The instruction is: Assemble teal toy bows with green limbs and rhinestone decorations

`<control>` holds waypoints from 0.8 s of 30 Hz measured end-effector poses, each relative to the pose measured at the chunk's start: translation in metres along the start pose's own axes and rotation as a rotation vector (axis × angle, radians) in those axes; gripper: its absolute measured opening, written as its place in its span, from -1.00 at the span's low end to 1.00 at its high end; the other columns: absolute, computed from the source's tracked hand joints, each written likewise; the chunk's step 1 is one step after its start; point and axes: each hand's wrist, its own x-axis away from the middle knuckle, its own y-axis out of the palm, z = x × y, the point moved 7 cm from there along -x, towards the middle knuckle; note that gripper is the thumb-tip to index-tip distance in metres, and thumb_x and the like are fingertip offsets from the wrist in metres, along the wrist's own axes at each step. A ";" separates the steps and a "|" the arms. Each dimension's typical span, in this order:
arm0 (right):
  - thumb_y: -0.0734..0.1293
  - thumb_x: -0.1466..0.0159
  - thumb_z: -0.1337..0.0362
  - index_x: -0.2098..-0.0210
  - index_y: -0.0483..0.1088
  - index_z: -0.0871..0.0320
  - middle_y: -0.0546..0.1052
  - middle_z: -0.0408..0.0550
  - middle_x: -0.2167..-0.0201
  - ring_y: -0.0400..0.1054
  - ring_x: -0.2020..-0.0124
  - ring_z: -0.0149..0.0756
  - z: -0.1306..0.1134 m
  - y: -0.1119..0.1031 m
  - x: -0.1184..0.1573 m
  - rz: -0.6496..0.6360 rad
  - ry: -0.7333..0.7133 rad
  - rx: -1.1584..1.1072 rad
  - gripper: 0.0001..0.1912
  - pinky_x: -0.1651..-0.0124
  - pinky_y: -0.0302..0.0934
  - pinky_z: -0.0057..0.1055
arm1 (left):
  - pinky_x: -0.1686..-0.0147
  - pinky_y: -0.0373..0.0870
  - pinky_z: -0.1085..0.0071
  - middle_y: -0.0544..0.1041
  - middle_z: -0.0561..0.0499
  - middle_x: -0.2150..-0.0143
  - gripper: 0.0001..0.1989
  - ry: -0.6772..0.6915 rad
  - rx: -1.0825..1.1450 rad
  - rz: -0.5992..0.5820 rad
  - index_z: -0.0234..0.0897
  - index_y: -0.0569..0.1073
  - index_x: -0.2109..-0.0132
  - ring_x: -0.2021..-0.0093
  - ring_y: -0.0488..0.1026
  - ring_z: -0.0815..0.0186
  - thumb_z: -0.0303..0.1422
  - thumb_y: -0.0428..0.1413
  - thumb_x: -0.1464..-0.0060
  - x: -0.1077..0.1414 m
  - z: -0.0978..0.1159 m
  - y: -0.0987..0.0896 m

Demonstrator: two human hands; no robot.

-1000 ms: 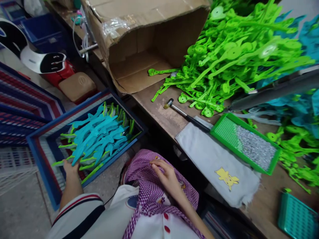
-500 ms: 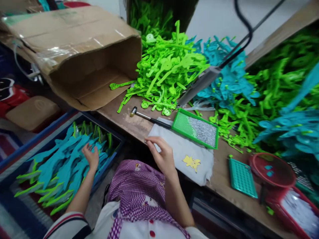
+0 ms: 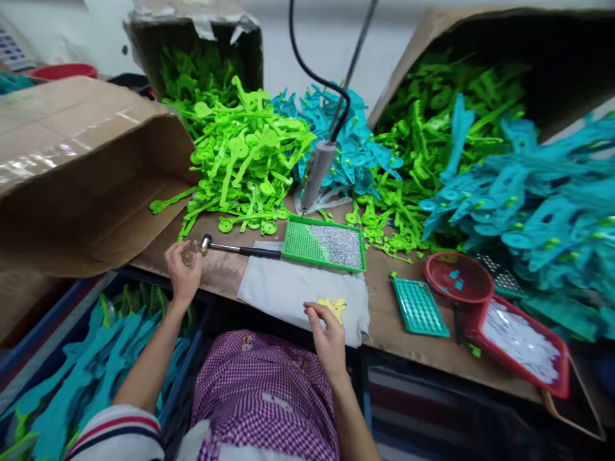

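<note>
My left hand (image 3: 184, 272) is at the table's front edge, beside the head of a small hammer (image 3: 240, 250); its fingers are curled and blurred, and whether they touch anything is unclear. My right hand (image 3: 327, 336) hovers over the front of a grey cloth (image 3: 273, 285), near a yellow cartoon figure (image 3: 335, 307). Its thumb and forefinger are pinched together; anything between them is too small to make out. Behind the cloth lies a green tray (image 3: 294, 246) partly filled with small metal pins. A grey electric screwdriver (image 3: 318, 173) hangs above that tray.
Piles of green parts (image 3: 250, 153) and blue parts (image 3: 523, 205) cover the back. An open cardboard box (image 3: 72, 121) stands left, above a crate of blue pieces (image 3: 96, 358). To the right are a teal tray (image 3: 420, 308), a red bowl (image 3: 459, 276) and a red basket (image 3: 564, 378).
The view has swung to the right. My left hand has left the crate of blue pieces and come up beside the hammer head. My right hand is still pinched, now nearer the yellow figure.
</note>
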 end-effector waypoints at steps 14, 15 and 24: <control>0.06 -0.35 0.14 0.11 0.49 0.27 0.52 0.29 0.12 0.43 0.07 -0.08 0.085 -0.074 0.011 0.580 -0.046 0.668 -0.54 0.01 0.29 -0.16 | -0.29 0.00 0.01 0.40 -0.29 -0.18 -0.65 -0.157 -0.316 -0.131 -0.36 0.36 -0.09 -0.26 0.26 0.04 -0.39 0.03 -0.16 0.046 -0.007 0.031; 0.07 -0.34 0.16 0.09 0.49 0.27 0.50 0.29 0.11 0.42 0.05 -0.07 0.087 -0.072 0.009 0.563 -0.037 0.700 -0.54 0.00 0.28 -0.15 | -0.28 0.01 0.01 0.40 -0.31 -0.18 -0.63 -0.151 -0.328 -0.145 -0.38 0.36 -0.10 -0.26 0.25 0.03 -0.41 0.04 -0.14 0.045 -0.005 0.031; 0.10 -0.28 0.20 0.01 0.48 0.24 0.45 0.27 0.06 0.35 0.02 -0.02 0.096 -0.064 0.009 0.486 -0.016 0.757 -0.54 0.02 0.20 -0.16 | -0.27 0.02 -0.02 0.41 -0.29 -0.17 -0.62 -0.165 -0.401 -0.150 -0.34 0.44 -0.07 -0.24 0.29 0.01 -0.43 0.02 -0.09 0.044 -0.002 0.030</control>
